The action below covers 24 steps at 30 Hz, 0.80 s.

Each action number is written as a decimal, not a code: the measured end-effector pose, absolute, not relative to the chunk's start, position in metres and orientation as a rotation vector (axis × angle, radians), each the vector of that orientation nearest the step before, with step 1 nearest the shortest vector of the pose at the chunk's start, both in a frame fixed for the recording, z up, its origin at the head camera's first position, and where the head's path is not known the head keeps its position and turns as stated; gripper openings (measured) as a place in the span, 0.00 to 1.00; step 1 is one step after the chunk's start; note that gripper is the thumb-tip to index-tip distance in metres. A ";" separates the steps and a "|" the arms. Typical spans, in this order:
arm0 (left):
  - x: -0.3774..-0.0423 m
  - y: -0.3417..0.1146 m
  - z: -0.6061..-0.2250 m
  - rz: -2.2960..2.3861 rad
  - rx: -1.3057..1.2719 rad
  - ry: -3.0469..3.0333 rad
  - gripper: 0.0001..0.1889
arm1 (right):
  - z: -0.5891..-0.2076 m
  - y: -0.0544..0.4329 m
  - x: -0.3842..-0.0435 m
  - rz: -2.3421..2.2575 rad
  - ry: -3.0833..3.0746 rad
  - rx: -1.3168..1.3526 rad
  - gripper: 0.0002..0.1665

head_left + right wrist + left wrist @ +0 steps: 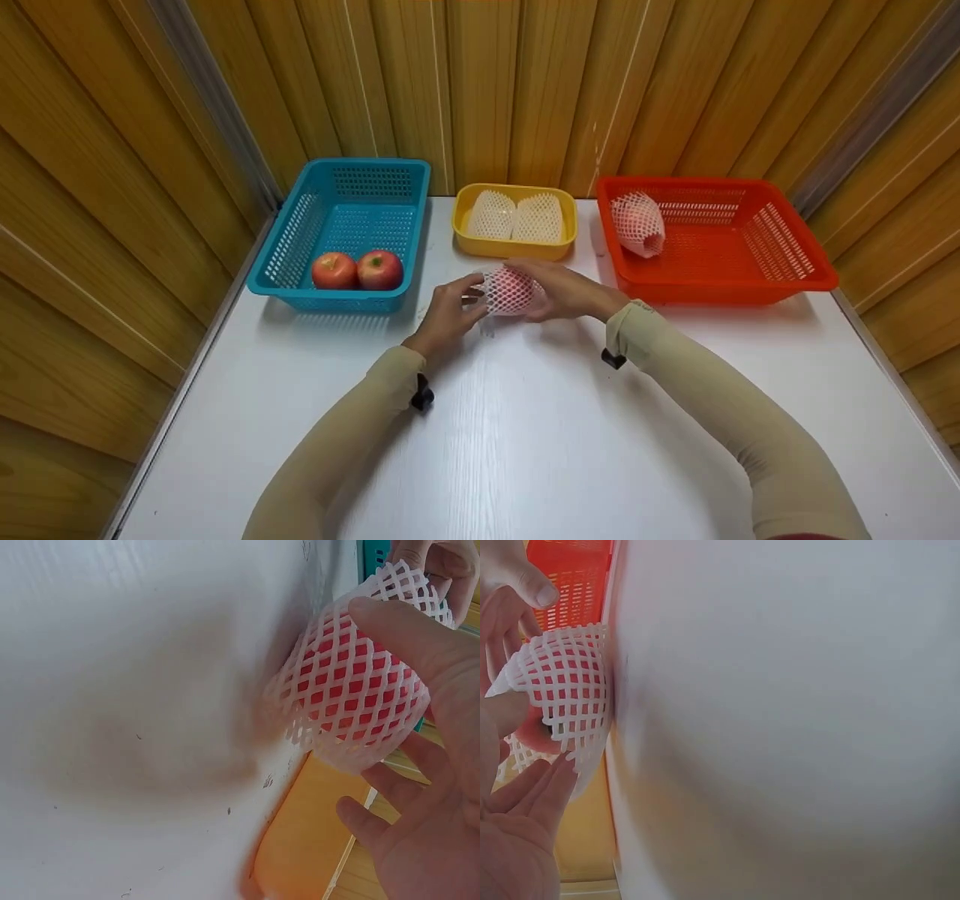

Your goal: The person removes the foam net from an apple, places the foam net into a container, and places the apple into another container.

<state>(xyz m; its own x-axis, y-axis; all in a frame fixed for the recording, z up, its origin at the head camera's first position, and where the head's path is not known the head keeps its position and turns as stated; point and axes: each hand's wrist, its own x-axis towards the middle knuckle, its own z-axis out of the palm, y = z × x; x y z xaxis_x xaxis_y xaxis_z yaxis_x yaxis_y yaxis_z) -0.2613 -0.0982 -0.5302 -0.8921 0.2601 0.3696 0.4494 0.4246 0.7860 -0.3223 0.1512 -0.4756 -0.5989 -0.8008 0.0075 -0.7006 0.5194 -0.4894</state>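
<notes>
A red apple (510, 291) lies inside a white foam net sleeve (352, 690) just above the table, in front of the yellow bin. My right hand (566, 289) holds the netted apple from the right; its thumb (397, 626) presses on the mesh in the right wrist view. At the sleeve's left end, my left hand (450, 307) pinches the net's edge with thumb and fingers. Through the sleeve's open end, part of the bare apple (536, 731) shows in the left wrist view. The far side of the apple is hidden.
Two bare apples (357, 271) sit in the blue basket (262, 270) at the left. Two foam nets (516, 217) stand in the yellow bin (514, 247) at the back. On the right, a red basket (720, 289) contains one netted apple (637, 223). Wooden panels (480, 97) wall the table.
</notes>
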 end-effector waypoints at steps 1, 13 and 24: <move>-0.262 -0.097 -0.530 -1.455 -0.623 -2.487 0.26 | -0.476 0.152 -0.322 -0.672 2.543 -1.287 0.56; -0.271 -0.078 -0.529 -1.387 -0.638 -2.556 0.35 | -0.475 0.156 -0.319 -0.671 2.557 -1.271 0.57; -0.277 -0.068 -0.532 -1.376 -0.580 -2.587 0.33 | -0.470 0.167 -0.319 -0.752 2.582 -1.237 0.61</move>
<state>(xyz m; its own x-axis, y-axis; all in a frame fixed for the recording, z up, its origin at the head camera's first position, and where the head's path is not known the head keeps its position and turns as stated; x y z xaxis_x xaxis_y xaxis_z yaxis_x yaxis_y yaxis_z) -0.2768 -0.0681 -0.5315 -0.9131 0.2633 0.3114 0.4054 0.5034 0.7631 -0.3186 0.1674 -0.4704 -0.6375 -0.7686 0.0531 -0.6771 0.5260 -0.5147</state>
